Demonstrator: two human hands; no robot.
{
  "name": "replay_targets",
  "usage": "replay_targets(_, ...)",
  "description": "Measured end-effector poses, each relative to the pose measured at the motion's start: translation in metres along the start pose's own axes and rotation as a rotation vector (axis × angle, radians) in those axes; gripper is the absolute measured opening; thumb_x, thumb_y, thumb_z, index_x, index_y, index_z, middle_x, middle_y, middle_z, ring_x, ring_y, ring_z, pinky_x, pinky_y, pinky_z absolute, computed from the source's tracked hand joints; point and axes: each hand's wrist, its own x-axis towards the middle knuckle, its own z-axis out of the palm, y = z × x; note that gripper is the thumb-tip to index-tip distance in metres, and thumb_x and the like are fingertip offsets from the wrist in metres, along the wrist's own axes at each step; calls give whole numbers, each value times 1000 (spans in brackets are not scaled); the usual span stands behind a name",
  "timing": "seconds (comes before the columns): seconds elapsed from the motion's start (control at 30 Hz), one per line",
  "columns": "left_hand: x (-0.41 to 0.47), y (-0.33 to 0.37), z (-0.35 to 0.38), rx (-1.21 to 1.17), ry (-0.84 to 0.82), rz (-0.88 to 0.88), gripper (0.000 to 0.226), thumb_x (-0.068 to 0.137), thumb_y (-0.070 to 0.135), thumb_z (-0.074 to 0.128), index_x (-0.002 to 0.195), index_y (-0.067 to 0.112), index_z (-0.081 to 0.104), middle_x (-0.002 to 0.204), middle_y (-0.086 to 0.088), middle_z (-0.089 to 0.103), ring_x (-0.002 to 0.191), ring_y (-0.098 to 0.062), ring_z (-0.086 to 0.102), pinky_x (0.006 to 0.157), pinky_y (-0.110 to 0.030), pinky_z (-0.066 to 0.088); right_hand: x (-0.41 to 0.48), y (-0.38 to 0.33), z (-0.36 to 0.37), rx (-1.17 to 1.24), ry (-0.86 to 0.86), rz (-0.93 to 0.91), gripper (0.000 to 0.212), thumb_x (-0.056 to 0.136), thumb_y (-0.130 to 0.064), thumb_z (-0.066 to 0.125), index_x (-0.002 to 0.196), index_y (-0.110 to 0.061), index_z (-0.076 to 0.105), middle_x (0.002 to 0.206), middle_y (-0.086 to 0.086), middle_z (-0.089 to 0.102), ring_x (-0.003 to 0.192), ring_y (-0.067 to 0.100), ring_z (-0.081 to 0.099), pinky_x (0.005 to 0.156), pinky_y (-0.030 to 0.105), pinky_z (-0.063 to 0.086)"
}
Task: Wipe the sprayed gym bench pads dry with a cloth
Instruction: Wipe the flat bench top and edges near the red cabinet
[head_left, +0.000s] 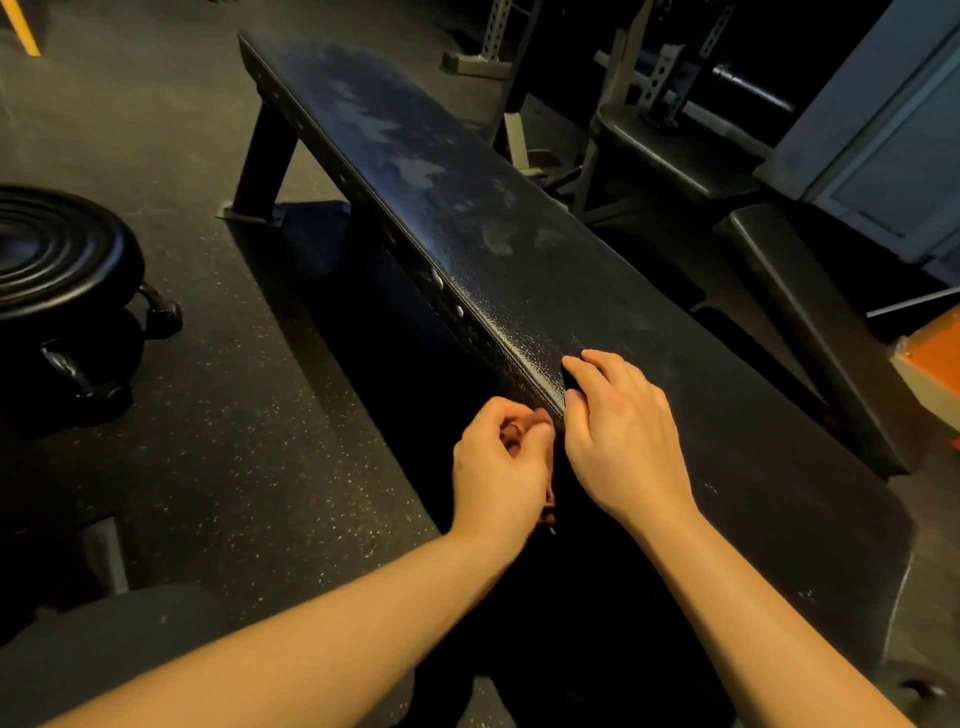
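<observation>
The left grip (498, 457) pinches a reddish cloth (549, 512), likely soft, light, best bunched. The right grip (618, 436) lies bent-fingered on the firm pad (467, 218); its hold cannot be told.

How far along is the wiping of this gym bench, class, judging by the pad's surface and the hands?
Done: the near stretch of the bench pad looks evenly dark, with no pale film. In hand: the right hand rests at the pad's side edge; the left hand grips a reddish item, too dim to identify as the cloth. Left: pale spray patches across the far half are unwiped.
</observation>
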Motion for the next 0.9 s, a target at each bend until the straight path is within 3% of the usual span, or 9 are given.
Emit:
replay_targets(0.17,26,-5,-4,62,-5,28,12,87,14,71,84,25,69,81,10,70,81,-2,65,70,-14,48,1,1,1,-16,5,-10,39,103,-24,46,139,-17,58,145,2,54,137,21,44,114,44,34)
replay_targets(0.3,31,4,-4,-15,44,-31,7,94,9,66,94,15,70,92,2,68,76,-8,63,46,-9,45,1,0,1,-42,-20,-8,41,104,-26,43,142,-18,56,147,1,52,138,21,44,115,43,33)
replay_targets(0.4,50,6,-9,-106,169,-89,10,94,10,65,92,18,70,89,3,68,76,-4,65,45,-8,43,0,0,-1,-57,-37,-3,42,105,-28,41,144,-19,54,149,0,50,139,20,42,116,41,31)
replay_targets(0.5,57,10,-12,-128,227,-118,9,96,16,65,94,23,70,92,3,68,86,-11,66,45,-8,43,0,-2,-3,-58,-45,3,42,106,-29,41,145,-20,54,148,0,50,139,19,43,116,41,32)
replay_targets(0.6,35,7,-7,-163,144,-124,6,95,14,67,97,20,69,95,2,68,83,-10,65,43,-10,46,-2,-5,-7,-69,-19,-9,37,103,-27,47,135,-17,62,135,1,58,127,21,51,106,41,38)
replay_targets(0.73,17,-5,-5,-94,13,-86,13,92,15,72,88,27,70,88,11,73,81,1,68,65,-14,53,27,-14,-19,-156,-45,-35,28,100,-30,47,112,-19,70,107,-1,62,100,23,59,93,39,42)
replay_targets(0.9,57,10,-14,-208,169,-106,9,94,14,69,93,21,73,92,1,71,81,-12,68,47,-9,46,68,-27,2,-19,-79,-123,31,104,-29,45,128,-21,63,123,-4,59,113,21,53,96,41,44)
